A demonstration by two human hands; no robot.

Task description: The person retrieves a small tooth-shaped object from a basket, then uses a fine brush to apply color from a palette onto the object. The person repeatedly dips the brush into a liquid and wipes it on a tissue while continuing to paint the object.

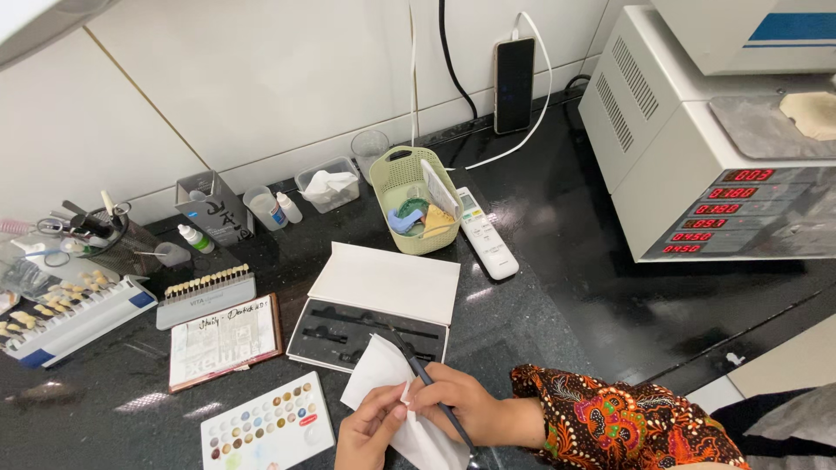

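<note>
Black surface crowded with dental shade guides: the right hand grips a slim brush, its tip pinched in white tissue by the left hand. Wiping appears midway; the brush case lies open.

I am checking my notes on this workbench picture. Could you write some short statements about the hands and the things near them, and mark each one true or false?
1. The right hand holds a thin dark brush. True.
2. The left hand touches a white tissue. True.
3. The black case behind the hands is closed. False: its white lid is open.
4. The green basket stands left of the white remote control. True.
5. The phone lies flat on the counter. False: it leans upright against the wall.
</note>
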